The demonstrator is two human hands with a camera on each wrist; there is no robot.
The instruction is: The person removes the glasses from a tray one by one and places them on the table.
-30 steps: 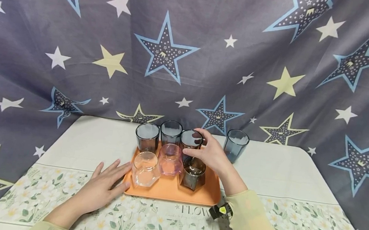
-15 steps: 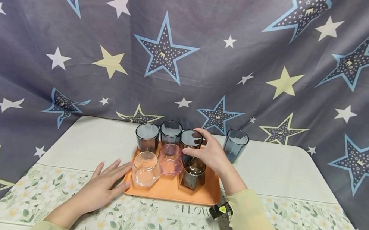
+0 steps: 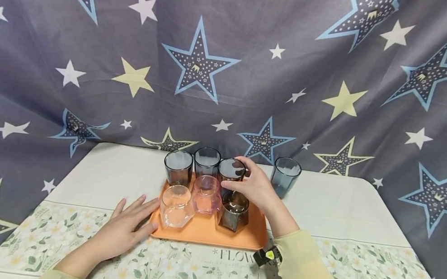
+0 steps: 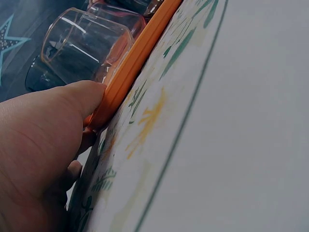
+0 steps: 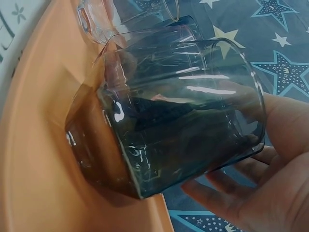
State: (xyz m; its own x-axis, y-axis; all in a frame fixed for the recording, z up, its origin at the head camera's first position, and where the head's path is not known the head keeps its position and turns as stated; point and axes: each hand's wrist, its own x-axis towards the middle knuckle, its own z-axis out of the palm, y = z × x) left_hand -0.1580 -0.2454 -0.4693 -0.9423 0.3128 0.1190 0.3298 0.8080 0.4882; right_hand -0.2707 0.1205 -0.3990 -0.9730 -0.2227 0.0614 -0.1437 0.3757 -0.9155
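In the head view my right hand holds a tall smoky blue-grey glass near its rim. That glass stands upright at the back right of the orange tray; the right wrist view shows the thumb and fingers on opposite sides of the tall glass. In front of it sits a short dark faceted glass. My left hand lies at the tray's left edge with fingers extended, and in the left wrist view its thumb touches the orange rim.
Two more tall smoky glasses, one at back left and one at back middle, stand on the tray. A clear faceted glass and a pink glass are ahead of them. Another blue-grey glass stands on the tablecloth to the right.
Both hands and the glasses keep their places; only the head view has shifted very slightly.
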